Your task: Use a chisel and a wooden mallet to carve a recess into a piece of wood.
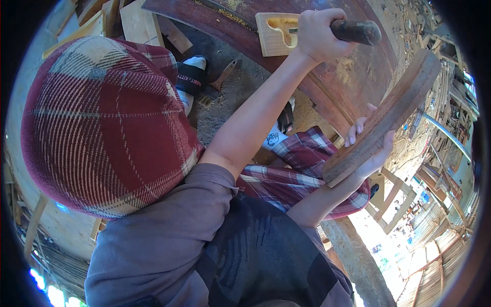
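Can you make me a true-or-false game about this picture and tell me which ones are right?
1. The left hand is wrapped around the tool. True.
2. The right hand holds nothing. False: it holds a long wooden bar.
3. The pale block has a hollow cut into it. True.
4. The cloth over the knees is plain green. False: it is plaid, mostly dark red with pale lines.
5. The tool's dark handle sticks out to the right of the left hand. True.
6. Both feet are bare. False: white socks show.
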The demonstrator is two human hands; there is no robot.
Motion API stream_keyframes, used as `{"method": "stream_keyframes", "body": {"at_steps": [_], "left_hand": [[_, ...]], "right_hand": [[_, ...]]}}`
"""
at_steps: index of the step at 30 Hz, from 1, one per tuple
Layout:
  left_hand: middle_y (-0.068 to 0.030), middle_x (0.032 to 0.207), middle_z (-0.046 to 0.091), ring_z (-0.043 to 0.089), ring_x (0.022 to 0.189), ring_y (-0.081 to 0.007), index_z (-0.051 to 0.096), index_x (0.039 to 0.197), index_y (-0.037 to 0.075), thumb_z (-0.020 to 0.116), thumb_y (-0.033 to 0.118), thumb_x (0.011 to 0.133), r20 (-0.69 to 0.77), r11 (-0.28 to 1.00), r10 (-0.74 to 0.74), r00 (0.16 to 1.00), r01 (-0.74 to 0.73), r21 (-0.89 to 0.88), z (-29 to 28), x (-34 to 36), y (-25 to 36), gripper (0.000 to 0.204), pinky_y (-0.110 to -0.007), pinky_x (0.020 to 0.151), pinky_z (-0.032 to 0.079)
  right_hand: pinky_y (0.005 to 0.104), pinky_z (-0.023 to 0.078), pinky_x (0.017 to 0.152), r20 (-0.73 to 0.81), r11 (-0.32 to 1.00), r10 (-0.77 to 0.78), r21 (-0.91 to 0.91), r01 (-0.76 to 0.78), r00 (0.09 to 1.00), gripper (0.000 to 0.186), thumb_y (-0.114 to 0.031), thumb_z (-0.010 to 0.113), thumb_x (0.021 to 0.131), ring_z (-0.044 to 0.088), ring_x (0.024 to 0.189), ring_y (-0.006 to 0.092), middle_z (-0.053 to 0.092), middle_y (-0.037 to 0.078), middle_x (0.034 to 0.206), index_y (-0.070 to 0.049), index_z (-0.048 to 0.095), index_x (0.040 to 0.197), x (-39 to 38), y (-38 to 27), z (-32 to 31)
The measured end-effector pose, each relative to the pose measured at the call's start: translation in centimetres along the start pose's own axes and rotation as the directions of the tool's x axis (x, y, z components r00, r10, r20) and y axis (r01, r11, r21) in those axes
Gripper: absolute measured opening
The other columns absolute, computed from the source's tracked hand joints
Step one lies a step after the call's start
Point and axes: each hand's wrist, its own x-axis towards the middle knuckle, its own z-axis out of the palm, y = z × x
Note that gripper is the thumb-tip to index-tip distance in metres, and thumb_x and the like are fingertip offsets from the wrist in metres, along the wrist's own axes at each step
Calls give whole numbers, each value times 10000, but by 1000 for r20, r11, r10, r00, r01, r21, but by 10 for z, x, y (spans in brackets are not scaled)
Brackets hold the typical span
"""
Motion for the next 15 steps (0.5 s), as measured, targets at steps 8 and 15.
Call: {"method": "stream_keyframes", "body": {"at_steps": [8, 15], "left_hand": [[-77, 578, 589, 603, 550, -289, 631, 652, 153, 733, 378, 618, 259, 986, 17, 966, -60, 156, 17, -8, 13, 250, -361, 524, 476], [-78, 581, 607, 624, 588, -298, 649, 657, 164, 710, 402, 660, 309, 974, -52, 949, -20, 226, 21, -1, 13, 245, -383, 556, 488]], "right_hand": [[227, 363, 437, -80, 987, 33, -157, -45, 996, 573, -480, 451, 917, 470, 502, 132, 476, 69, 696, 19, 497, 1193, -4, -5, 28], [224, 364, 435, -101, 984, -43, -175, 25, 994, 575, -485, 445, 926, 469, 501, 121, 470, 56, 673, 31, 517, 1168, -9, -21, 17]]}}
